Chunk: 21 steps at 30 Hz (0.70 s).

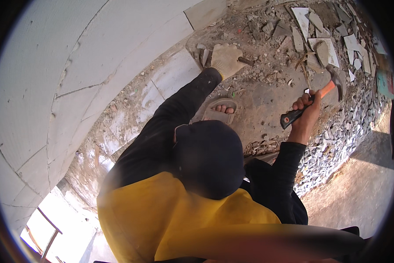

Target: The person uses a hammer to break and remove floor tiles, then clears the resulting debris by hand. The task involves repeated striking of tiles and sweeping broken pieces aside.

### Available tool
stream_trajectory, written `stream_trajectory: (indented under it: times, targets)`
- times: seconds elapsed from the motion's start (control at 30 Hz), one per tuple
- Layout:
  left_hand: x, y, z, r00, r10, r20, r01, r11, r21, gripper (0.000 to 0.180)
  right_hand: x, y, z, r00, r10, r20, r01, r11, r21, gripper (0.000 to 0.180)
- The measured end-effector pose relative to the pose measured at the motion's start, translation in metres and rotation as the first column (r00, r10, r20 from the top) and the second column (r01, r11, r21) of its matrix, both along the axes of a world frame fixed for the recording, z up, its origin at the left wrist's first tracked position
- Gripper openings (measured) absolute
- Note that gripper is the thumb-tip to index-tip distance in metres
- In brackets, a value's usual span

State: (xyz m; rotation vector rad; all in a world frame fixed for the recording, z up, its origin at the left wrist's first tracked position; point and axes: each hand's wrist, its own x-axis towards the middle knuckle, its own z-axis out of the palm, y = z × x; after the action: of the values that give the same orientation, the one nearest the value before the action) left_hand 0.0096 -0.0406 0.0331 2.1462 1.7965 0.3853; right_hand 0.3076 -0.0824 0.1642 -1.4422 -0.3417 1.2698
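My left hand, in a pale knitted work glove, is closed round a short dark metal chisel. One end of the chisel juts out to the right over the rubble; the glove hides the rest. My bare right hand grips a claw hammer by its black and orange handle. The hammer's metal head is raised to the right, apart from the chisel. Beside my left hand are white floor tiles along the wall. A sandalled foot rests on the floor below the glove.
A pale wall with cracked joints curves along the left. Broken tile pieces and loose rubble cover the far ground. Grey gravel spreads along the right side, bordering a sunlit brown surface.
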Motion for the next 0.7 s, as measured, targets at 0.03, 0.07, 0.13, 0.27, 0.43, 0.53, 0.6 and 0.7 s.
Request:
stream_trajectory:
  times: [0.03, 0.07, 0.13, 0.27, 0.43, 0.53, 0.6, 0.7]
  targets:
    - [0.001, 0.002, 0.000, 0.996, 0.027, 0.089, -0.027, 1.000, -0.001, 0.040, -0.008, -0.001, 0.001, 0.999, 0.051, 0.000, -0.051, 0.999, -0.003, 0.038]
    - [0.005, 0.004, 0.002, 0.984, 0.065, 0.168, -0.065, 0.998, -0.006, 0.040, -0.015, 0.000, 0.003, 0.998, 0.059, 0.017, -0.058, 0.998, -0.024, 0.038]
    - [0.020, 0.005, 0.009, 0.920, 0.146, 0.363, -0.145, 0.989, -0.030, 0.040, -0.025, 0.002, 0.009, 0.994, 0.076, 0.077, -0.073, 0.997, -0.040, 0.039]
    - [0.046, -0.007, 0.026, 0.850, 0.122, 0.512, -0.176, 0.983, 0.057, 0.043, -0.026, 0.008, 0.021, 0.984, 0.083, 0.155, -0.081, 0.997, -0.022, 0.040]
    - [0.016, -0.031, 0.021, 0.952, 0.094, 0.292, -0.165, 0.959, 0.229, 0.041, -0.022, 0.005, 0.020, 0.978, 0.118, 0.171, -0.121, 0.993, 0.004, 0.040]
    - [0.012, -0.038, 0.018, 0.945, 0.135, 0.299, -0.167, 0.982, 0.085, 0.042, -0.032, -0.001, 0.014, 0.978, 0.136, 0.156, -0.133, 0.991, -0.033, 0.041]
    - [0.026, -0.039, 0.022, 0.891, 0.187, 0.413, -0.182, 0.982, -0.054, 0.045, -0.041, -0.004, 0.011, 0.977, 0.149, 0.150, -0.142, 0.988, -0.060, 0.043]
    - [0.057, -0.040, 0.035, 0.722, 0.326, 0.611, -0.213, 0.944, -0.252, 0.051, -0.045, -0.007, 0.010, 0.955, 0.207, 0.211, -0.197, 0.978, -0.069, 0.045]
